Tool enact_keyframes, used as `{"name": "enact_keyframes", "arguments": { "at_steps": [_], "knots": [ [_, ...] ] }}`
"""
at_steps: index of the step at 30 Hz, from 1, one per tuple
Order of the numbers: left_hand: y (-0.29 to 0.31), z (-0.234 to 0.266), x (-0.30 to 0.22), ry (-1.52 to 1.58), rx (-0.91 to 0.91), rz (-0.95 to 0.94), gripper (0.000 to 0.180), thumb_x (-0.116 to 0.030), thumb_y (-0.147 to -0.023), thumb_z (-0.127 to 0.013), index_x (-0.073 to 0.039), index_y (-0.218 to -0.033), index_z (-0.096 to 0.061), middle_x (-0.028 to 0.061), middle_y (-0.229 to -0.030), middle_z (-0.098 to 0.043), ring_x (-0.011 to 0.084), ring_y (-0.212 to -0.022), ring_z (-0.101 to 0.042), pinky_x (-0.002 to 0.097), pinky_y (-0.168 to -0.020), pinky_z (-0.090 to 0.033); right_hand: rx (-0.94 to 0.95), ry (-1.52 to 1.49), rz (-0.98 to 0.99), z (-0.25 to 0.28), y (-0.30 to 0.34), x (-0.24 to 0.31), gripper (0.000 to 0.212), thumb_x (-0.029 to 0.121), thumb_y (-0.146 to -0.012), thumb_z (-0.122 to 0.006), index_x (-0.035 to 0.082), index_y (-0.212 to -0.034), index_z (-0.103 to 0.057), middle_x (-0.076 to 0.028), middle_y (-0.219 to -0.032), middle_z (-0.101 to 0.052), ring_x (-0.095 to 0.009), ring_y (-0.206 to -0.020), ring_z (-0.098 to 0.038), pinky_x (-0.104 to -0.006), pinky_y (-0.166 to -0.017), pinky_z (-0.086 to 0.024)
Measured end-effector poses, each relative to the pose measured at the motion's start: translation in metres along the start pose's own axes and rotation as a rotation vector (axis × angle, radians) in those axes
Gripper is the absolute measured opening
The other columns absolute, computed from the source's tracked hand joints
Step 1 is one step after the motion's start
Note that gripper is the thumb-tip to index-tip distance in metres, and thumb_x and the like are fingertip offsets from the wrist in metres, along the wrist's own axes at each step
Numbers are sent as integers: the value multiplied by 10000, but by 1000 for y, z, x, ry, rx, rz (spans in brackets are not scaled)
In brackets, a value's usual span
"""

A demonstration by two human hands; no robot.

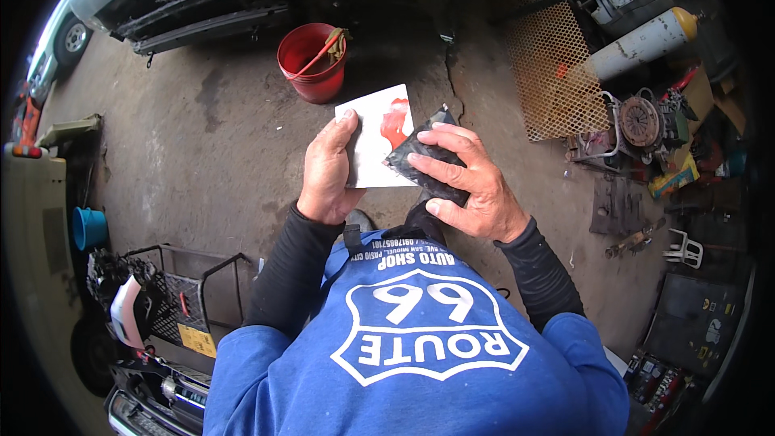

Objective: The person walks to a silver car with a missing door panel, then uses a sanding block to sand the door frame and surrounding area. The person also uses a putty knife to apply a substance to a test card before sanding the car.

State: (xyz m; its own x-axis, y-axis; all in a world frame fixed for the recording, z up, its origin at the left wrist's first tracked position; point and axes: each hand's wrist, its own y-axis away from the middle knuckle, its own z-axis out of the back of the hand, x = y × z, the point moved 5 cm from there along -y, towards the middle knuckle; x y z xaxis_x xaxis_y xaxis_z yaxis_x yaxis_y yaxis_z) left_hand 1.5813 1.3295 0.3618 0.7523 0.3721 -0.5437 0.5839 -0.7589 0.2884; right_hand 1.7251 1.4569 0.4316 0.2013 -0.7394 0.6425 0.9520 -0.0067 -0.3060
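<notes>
My left hand [325, 168] grips a white flat board [367, 145] by its left side, thumb on top. A glossy red smear [393, 122] of paste or paint lies on the board's upper right part. In my right hand [484, 186] is a dark, worn, flat square piece [437, 186], tilted so one corner points up. Its left corner overlaps the board's right edge, close to the smear; whether they touch I cannot tell. My fingers spread across its face and hide part of it; its exact kind is unclear.
Beyond my hands a red bucket [316, 85] with a yellowish rag [337, 43] stands on the concrete floor. Right: a mesh panel [549, 56], a gas cylinder [642, 44], engine parts [638, 123]. Left: a car front [133, 0], a blue bucket [89, 228], a black metal rack [186, 299].
</notes>
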Motion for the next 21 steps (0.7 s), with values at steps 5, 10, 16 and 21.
{"name": "enact_keyframes", "arguments": {
  "at_steps": [5,10,16,21],
  "knots": [
    [6,1,2,-48,17,30,427,-285,-1043,-512,43,-1315,-490,210,-1185,-678,281,-1010,-725,417,-877,-613,-27,184,10,4,6,-13,511,203,-763,-733,186,-1273,-706,-85,-1404,-551,-329,-1361,-430,-497,-1133,-365],
    [8,8,3,-77,-32,43,438,-277,-1037,-527,44,-1332,-479,208,-1188,-680,283,-1001,-728,426,-867,-616,-10,333,-48,22,10,-23,503,214,-766,-734,181,-1267,-711,-94,-1376,-576,-334,-1354,-444,-495,-1113,-378],
    [11,-5,-12,-250,26,-190,254,-246,-1054,-542,-11,-1136,-595,48,-1064,-684,105,-901,-663,265,-797,-542,-226,273,-61,47,-10,-11,460,234,-834,-727,147,-1285,-697,-119,-1346,-606,-351,-1298,-505,-478,-1106,-384],
    [21,-37,-20,-527,103,-471,287,-248,-1077,-514,14,-1124,-621,2,-982,-662,26,-867,-563,198,-737,-455,-90,413,-31,27,-25,17,381,293,-866,-684,129,-1209,-721,-98,-1272,-655,-292,-1251,-555,-449,-1003,-424]
  ]
}}
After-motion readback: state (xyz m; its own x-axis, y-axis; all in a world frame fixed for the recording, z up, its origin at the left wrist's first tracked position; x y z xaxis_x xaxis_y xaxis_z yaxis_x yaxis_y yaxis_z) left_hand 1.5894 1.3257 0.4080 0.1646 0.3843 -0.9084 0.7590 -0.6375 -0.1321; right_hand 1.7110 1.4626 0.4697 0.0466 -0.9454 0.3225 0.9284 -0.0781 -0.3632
